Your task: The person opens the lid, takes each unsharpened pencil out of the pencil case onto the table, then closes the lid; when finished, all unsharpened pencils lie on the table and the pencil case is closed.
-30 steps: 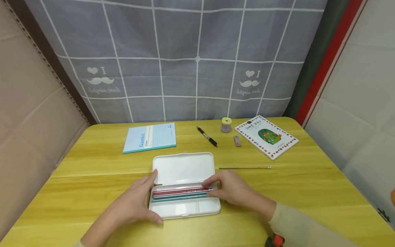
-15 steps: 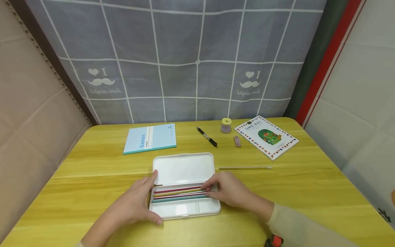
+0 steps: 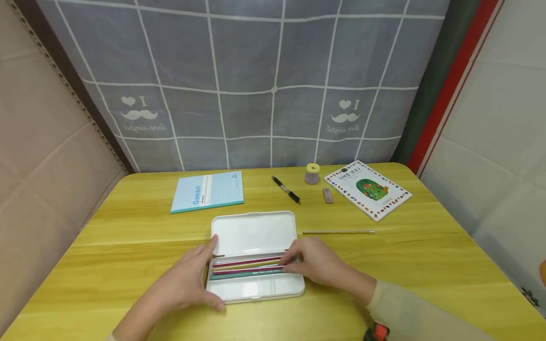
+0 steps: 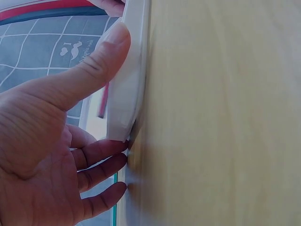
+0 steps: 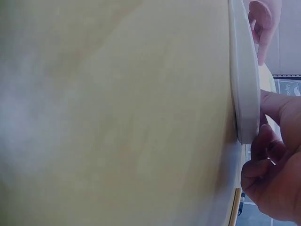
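A white pencil case [image 3: 256,232] lies unfolded on the table, its lid laid back on the far side. Several pencils [image 3: 247,273], red, yellow and teal, lie side by side in its long rear compartment. My left hand [image 3: 187,277] holds the case's left end, thumb along the near side and fingers around the back. In the left wrist view, the thumb of that left hand [image 4: 42,155] presses the case wall [image 4: 124,101]. My right hand [image 3: 317,263] pinches the pencils' right ends inside the case; its fingertips are partly hidden in the right wrist view.
Behind the case lie a light-blue notebook [image 3: 207,192], a black pen [image 3: 286,189], a yellow-and-purple sharpener-like object [image 3: 312,174], a small pinkish eraser-like block [image 3: 327,195] and a white illustrated booklet [image 3: 368,190]. A lone pencil [image 3: 339,232] lies right of the lid.
The pencils have shifted and turned under my right hand's fingers; a yellow one now shows among the red and teal. My right hand has moved slightly left; my left hand stays put.
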Demonstrator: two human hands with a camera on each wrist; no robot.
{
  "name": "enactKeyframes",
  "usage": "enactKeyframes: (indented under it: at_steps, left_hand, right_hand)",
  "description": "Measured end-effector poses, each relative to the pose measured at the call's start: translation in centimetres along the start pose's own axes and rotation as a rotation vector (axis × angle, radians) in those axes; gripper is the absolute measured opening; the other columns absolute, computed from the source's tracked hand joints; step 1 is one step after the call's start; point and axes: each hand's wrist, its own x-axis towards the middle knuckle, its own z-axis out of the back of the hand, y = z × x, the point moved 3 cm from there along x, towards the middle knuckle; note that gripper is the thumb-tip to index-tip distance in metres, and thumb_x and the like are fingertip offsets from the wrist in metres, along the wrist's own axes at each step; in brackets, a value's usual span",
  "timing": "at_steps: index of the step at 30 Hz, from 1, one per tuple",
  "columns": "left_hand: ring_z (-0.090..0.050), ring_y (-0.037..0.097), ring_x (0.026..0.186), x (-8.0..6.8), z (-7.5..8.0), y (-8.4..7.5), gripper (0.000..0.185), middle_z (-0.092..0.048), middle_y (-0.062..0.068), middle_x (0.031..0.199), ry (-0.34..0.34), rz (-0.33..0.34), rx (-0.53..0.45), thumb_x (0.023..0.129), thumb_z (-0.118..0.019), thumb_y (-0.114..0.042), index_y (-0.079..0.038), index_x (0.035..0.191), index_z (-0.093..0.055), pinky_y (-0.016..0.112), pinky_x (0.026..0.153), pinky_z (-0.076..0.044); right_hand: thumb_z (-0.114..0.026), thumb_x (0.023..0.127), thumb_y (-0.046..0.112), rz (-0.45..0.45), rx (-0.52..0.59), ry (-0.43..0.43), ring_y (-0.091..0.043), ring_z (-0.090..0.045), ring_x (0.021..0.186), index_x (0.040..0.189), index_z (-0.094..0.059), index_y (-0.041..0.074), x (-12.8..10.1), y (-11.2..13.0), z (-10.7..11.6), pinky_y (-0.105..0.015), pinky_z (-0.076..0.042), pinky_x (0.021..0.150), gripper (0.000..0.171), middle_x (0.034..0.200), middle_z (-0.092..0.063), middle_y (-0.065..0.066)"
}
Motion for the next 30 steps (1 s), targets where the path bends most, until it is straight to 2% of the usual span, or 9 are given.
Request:
enactKeyframes:
  at_steps: [8,13,21,30]
  left_hand:
    - [-0.034,0.049,0.148,0.0,-0.1,0.1,0.155,-0.037,0.023,0.163,-0.007,-0.004,0.002,0.045,-0.094,-0.068,-0.008,0.167,-0.020,0.068,0.115,-0.035]
    - [-0.033,0.050,0.148,0.0,-0.1,0.2,0.156,-0.037,0.024,0.163,-0.010,-0.007,0.005,0.045,-0.094,-0.068,-0.008,0.167,-0.019,0.068,0.115,-0.034]
    - [-0.034,0.048,0.148,-0.1,-0.1,0.2,0.156,-0.037,0.023,0.163,-0.011,-0.008,-0.002,0.045,-0.094,-0.068,-0.008,0.167,-0.019,0.067,0.115,-0.035]
    - [-0.033,0.049,0.148,-0.2,-0.1,0.1,0.155,-0.036,0.024,0.164,-0.007,-0.015,-0.005,0.047,-0.094,-0.067,-0.006,0.167,-0.018,0.066,0.117,-0.033]
  right_hand:
    - [-0.083,0.090,0.012,-0.005,0.156,-0.119,-0.008,-0.055,0.069,0.095,-0.085,0.017,-0.4,-0.3,0.7,-0.022,-0.049,0.059,0.008,0.089,-0.071,0.010]
    - [-0.084,0.089,0.013,-0.026,0.218,-0.134,-0.011,-0.055,0.069,0.095,-0.085,0.016,-1.0,-1.0,1.7,-0.021,-0.048,0.059,0.007,0.087,-0.069,0.006]
    - [-0.086,0.088,0.016,-0.103,0.190,-0.193,-0.011,-0.056,0.068,0.094,-0.084,0.018,-2.7,-3.2,3.9,-0.022,-0.046,0.056,0.006,0.086,-0.072,0.006]
    - [-0.085,0.088,0.016,-0.200,0.138,-0.255,-0.012,-0.058,0.075,0.097,-0.084,0.014,-4.7,-5.4,5.9,-0.024,-0.048,0.061,0.009,0.090,-0.074,0.005]
